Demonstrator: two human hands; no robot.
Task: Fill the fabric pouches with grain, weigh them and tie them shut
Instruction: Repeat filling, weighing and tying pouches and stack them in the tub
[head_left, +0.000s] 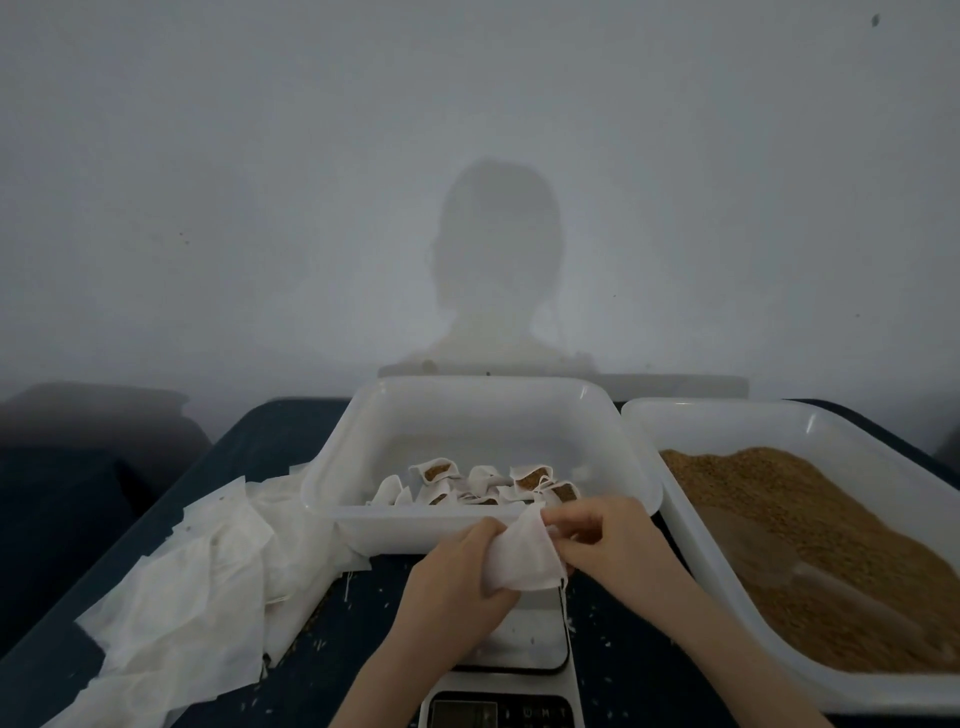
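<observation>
The empty fabric pouch (524, 558), held above the scale (524, 649) with the left hand (457, 577) gripping its body and the right hand (597, 535) pinching its top edge, is judged light, limp and crease-prone, best handled by the mouth hem.

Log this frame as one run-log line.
left hand: holds pouch | right hand: pinches pouch top | pouch: above scale | grain tray: right

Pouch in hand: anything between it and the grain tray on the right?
Nothing visible. Both hands, left hand and right hand, hold the empty pouch over the scale. The grain tray sits directly to the right, open-topped, with a scoop lying in the grain.
</observation>
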